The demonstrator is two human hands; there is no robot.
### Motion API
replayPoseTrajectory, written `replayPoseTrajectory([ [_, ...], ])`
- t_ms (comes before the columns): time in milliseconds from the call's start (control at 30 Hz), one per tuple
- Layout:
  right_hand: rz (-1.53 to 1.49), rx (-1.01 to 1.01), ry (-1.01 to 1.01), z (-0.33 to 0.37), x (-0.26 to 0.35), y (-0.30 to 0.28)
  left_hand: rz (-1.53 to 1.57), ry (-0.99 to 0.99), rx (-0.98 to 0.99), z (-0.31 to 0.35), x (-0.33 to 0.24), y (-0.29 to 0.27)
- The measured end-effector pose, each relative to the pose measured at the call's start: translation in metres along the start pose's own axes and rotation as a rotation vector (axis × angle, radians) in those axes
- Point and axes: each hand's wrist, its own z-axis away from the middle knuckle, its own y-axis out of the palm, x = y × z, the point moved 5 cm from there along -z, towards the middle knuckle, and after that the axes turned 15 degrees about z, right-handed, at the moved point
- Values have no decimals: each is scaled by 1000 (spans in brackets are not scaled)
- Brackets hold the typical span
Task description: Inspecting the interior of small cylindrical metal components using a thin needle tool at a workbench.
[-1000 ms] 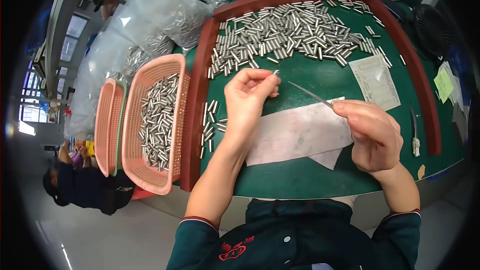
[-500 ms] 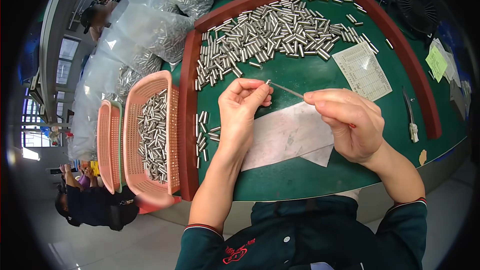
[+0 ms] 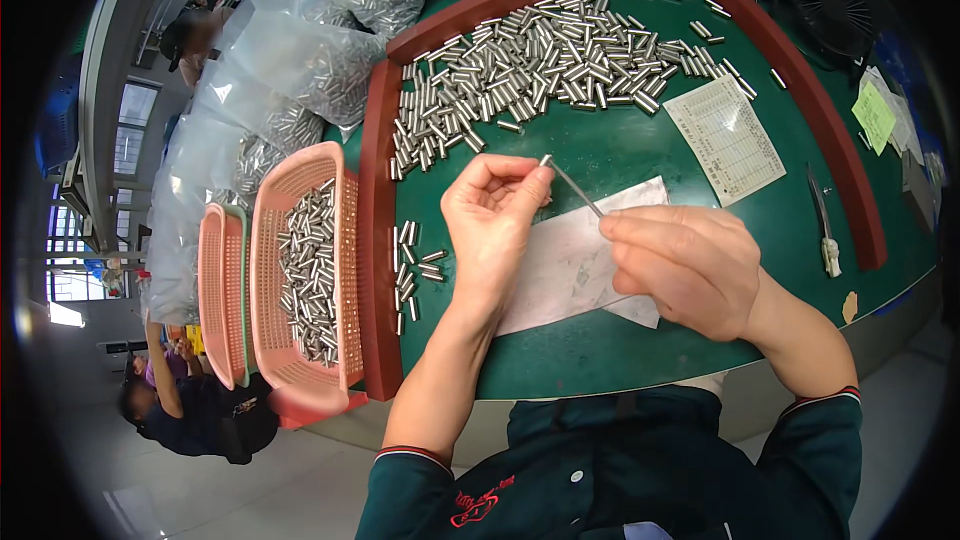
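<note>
My left hand [image 3: 492, 210] is closed, pinching a small shiny metal cylinder [image 3: 546, 160] between thumb and forefinger, with one end showing. In my right hand [image 3: 690, 265] a thin metal rod [image 3: 578, 188] is gripped between thumb and fingers. The rod slants up to the left, its tip at or very near the cylinder's end; whether they touch I cannot tell. Beneath both hands a pale, stained cloth [image 3: 560, 270] lies on the green tabletop [image 3: 560, 360]. A large heap of similar metal cylinders [image 3: 540, 65] spreads beyond my hands.
A red-brown raised edging [image 3: 380, 240] borders the table. Left of it stand a pink basket [image 3: 350, 280] of cylinders and clear bags [image 3: 320, 70] of more. Several cylinders [image 3: 405, 275] lie inside the edging. At right are a printed sheet [image 3: 725, 140], a knife-like tool [image 3: 825, 225] and a black fan [image 3: 825, 5].
My right hand has shifted slightly left and down, and the rod now slants more steeply. My left hand has turned a little, still pinching the cylinder. A person at far left has raised an arm.
</note>
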Motion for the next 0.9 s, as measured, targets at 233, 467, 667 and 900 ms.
replayPoseTrajectory([
  [233,-57,18,177,-2,-10,-4,31,-41,-18,-7,2,-17],
  [467,-44,-123,226,4,-16,-1,-38,-70,43,-3,2,-4],
  [667,-3,-108,237,5,-17,0,-43,-35,50,-2,1,-2],
  [900,34,-82,192,3,-21,0,-156,160,152,3,-10,7],
])
